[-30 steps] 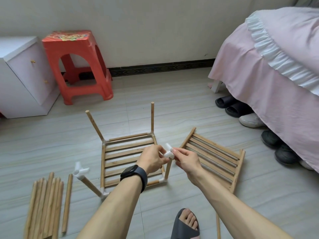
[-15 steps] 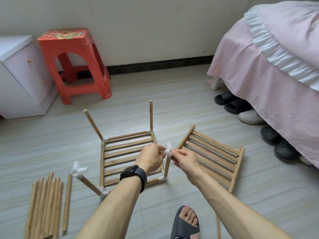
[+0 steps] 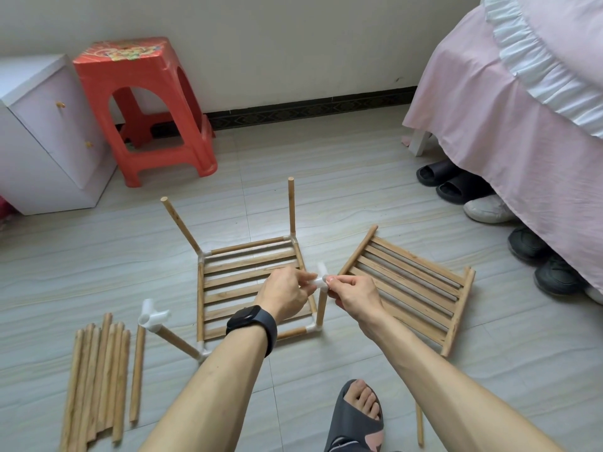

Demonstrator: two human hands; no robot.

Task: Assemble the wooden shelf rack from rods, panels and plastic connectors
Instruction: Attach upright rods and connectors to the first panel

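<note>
Pale floor tiles (image 3: 342, 164) carry the work: left hand (image 3: 285, 298) and right hand (image 3: 357, 296) each pinch, in a narrow grip, the white connector (image 3: 321, 278) atop the upright rod (image 3: 321, 308) at the 4 o'clock corner of the base panel (image 3: 241, 261). It is best pressed straight down the rod's axis, I judge, with side sockets squared to the panel edges like the fitted connector (image 3: 152, 316) at 8 o'clock.

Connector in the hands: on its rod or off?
On. The connector sits atop the upright rod; left hand and right hand pinch it.
</note>
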